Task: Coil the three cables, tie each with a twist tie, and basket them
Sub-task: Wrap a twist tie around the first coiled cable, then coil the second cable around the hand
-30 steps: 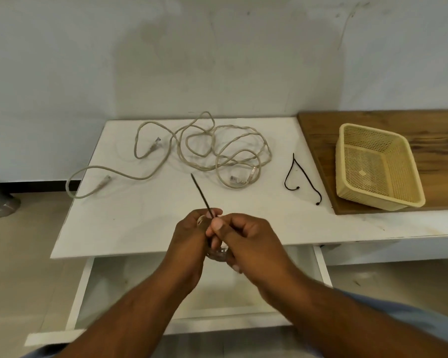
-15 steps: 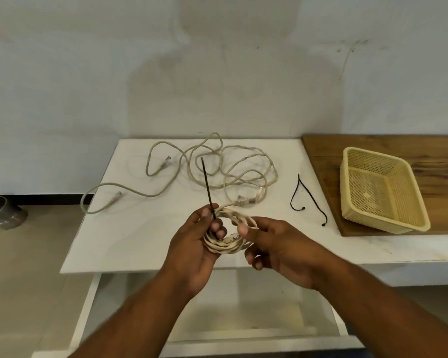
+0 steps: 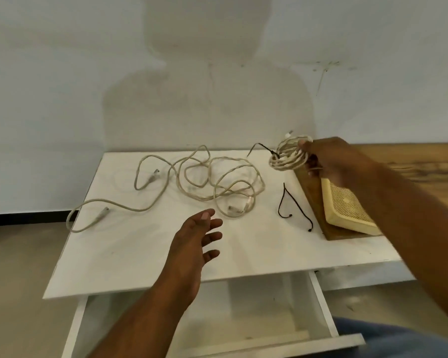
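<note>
The coiled cable (image 3: 289, 155), black twist tie (image 3: 263, 147) sticking out, is pinched in the right hand's (image 3: 331, 158) fingers (image 3: 304, 144), with the basket (image 3: 347, 210) just beneath them. It is probably best lowered inside the rim before letting go. The left hand's (image 3: 194, 244) fingers are spread and hold nothing.

The right hand (image 3: 331, 158) now holds the coiled cable (image 3: 289, 155) alone, raised just beyond the basket (image 3: 347, 210), no longer well left of it. The left hand (image 3: 194, 241) is off the coil, its fingers spread.
</note>
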